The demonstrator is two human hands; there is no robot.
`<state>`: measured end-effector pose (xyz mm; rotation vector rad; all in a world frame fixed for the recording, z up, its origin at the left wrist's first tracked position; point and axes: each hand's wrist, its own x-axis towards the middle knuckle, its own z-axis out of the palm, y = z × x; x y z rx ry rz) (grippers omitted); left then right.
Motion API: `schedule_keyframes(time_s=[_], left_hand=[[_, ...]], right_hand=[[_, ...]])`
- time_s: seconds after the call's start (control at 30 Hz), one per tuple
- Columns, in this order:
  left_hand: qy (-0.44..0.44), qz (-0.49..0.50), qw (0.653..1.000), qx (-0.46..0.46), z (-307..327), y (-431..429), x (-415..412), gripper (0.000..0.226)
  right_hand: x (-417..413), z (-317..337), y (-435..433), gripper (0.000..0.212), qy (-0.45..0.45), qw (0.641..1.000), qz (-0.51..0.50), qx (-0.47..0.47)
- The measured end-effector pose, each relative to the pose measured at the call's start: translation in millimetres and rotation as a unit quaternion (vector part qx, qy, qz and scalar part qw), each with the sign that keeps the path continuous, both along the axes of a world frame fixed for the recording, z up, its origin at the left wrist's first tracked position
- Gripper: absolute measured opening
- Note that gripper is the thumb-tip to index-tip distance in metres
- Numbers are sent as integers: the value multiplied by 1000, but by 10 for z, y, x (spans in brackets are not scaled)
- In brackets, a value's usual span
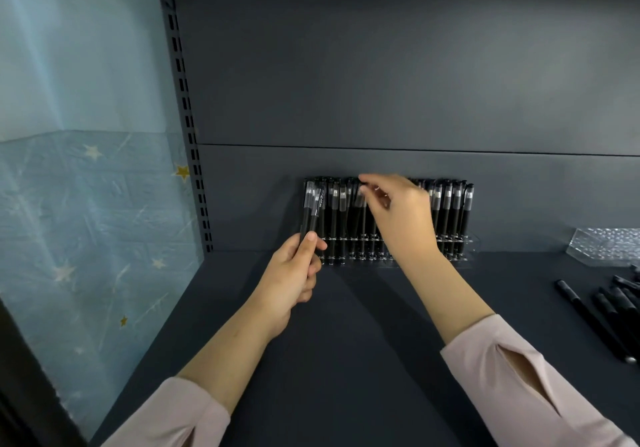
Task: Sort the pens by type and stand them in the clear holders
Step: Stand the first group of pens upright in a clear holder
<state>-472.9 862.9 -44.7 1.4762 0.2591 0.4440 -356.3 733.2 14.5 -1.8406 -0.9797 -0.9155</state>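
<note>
A clear holder (464, 244) stands against the back panel of the dark shelf, filled with several upright black pens (450, 211) with clear caps. My left hand (294, 273) grips two black pens (311, 214) upright, just left of the holder's front. My right hand (398, 211) reaches over the middle of the holder, its fingertips pinching the cap of a standing pen (360, 200). Which pen type is which cannot be told at this distance.
A second clear holder (606, 247) sits at the far right by the back panel. Several loose black pens (595, 318) lie on the shelf below it. A slotted upright (194, 169) and a blue starred wall (86, 204) bound the left side.
</note>
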Motion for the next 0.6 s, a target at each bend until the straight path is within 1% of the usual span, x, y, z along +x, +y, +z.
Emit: schedule_keyframes(time_s=[0.13,0.2,0.27,0.37,0.47,0.53,0.6], left_hand=[[-14,11,1000,-22,24,46,13,30],[-17,12,999,-30,20,56,11,29],[-19,8,999,-32,18,54,14,28],[-29,-8,999,-29,29,34,20,28],[-35,-27,999,-26,51,9,11,28],[-32,-41,999,-14,62,-15,7,28],[-29,-55,998,6,66,-48,3,28]], right_hand=[[32,-51,108,31,2,998,-5,-57],[43,-109,129,35,23,995,-8,-92],[40,-153,120,40,49,993,-2,-105],[24,-149,73,38,79,995,7,-59],[-7,-92,18,28,132,991,29,-8],[-55,-50,-5,20,202,975,92,10],[-119,-10,-10,18,281,943,176,23]])
